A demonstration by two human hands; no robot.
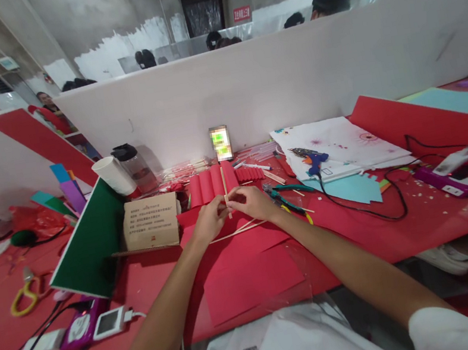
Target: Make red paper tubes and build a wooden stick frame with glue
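Observation:
A thin wooden stick (pixel 224 181) stands out between my two hands, pointing away from me. My left hand (pixel 213 219) pinches it from the left side near its lower end. From the right, my right hand (pixel 248 202) closes its fingertips on the same stick. Beyond the fingers lie several red paper rolls (pixel 206 187) side by side. Under my wrists are sheets of red paper (pixel 252 280), and more thin sticks (pixel 239 229) rest across them.
On the left stand a cardboard box (pixel 152 222), a green board (pixel 92 242) and a water bottle (pixel 135 165). Pliers (pixel 288 198) lie to the right, near a blue glue gun (pixel 316 160) with its cord. A lit phone (pixel 221 143) leans at the white partition (pixel 290 80).

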